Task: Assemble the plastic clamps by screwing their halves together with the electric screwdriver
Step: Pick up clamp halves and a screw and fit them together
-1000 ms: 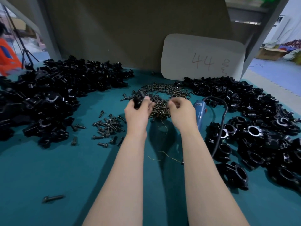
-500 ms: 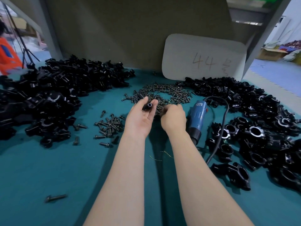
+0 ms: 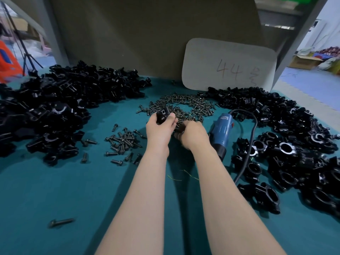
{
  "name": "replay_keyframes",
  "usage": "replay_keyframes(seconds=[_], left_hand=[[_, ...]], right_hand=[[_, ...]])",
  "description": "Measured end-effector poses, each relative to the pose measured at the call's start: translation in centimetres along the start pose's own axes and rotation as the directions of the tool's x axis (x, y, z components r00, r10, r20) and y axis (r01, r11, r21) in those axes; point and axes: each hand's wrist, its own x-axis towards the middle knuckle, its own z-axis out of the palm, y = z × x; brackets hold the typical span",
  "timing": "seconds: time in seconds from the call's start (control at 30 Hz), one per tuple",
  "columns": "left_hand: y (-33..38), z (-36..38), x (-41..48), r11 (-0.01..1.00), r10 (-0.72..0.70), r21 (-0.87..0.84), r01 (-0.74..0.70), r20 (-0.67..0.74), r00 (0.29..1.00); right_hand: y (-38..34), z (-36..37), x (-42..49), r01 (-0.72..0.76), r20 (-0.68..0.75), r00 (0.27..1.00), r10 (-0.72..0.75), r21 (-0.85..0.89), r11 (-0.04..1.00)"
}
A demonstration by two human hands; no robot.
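In the head view, the left hand (image 3: 159,131) is raised just above the teal surface (image 3: 55,190). Its thumb and fingers are curled round a black clamp piece (image 3: 162,115), whose screw hole faces the camera. The right hand (image 3: 193,135) is beside it, knuckles up and fingers curled down into the near edge of the screw pile (image 3: 184,105). I cannot tell whether those fingers have pinched a screw, because the back of the hand hides them.

The blue electric screwdriver (image 3: 221,131) lies on its side just beside the right wrist. Its black cord (image 3: 252,144) loops back along the right heap of clamps (image 3: 285,144). Loose clamp halves (image 3: 55,107) are heaped at the left, with a small scatter of screws (image 3: 123,140) near them.

The likely trouble is in the pick. Tangled screws may come up two at a time, or one may slip from a blind pinch and roll off. The clamp piece is held only at its lower part, so it could twist when a screw is pushed in. Reaching for the screwdriver may drag the cord through the clamps and pull some over.
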Motion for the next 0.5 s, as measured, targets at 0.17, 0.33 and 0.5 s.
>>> replay_keyframes(seconds=[0.17, 0.33, 0.5], left_hand=[[-0.5, 0.1, 0.0, 0.938, 0.149, 0.323, -0.126, -0.048, 0.988], [-1.2, 0.2, -0.1, 0.805, 0.268, 0.55, -0.222, -0.003, 0.963], [-1.4, 0.4, -0.3, 0.733, 0.3, 0.618, -0.284, 0.081, 0.951]], right_hand=[[0.3, -1.0, -0.1, 0.026, -0.227, 0.97, 0.087, 0.455, 0.89], [0.6, -2.9, -0.7, 0.184, -0.261, 0.965, -0.037, 0.565, 0.804], [0.9, -2.9, -1.1, 0.249, -0.292, 0.951, -0.103, 0.522, 0.816]])
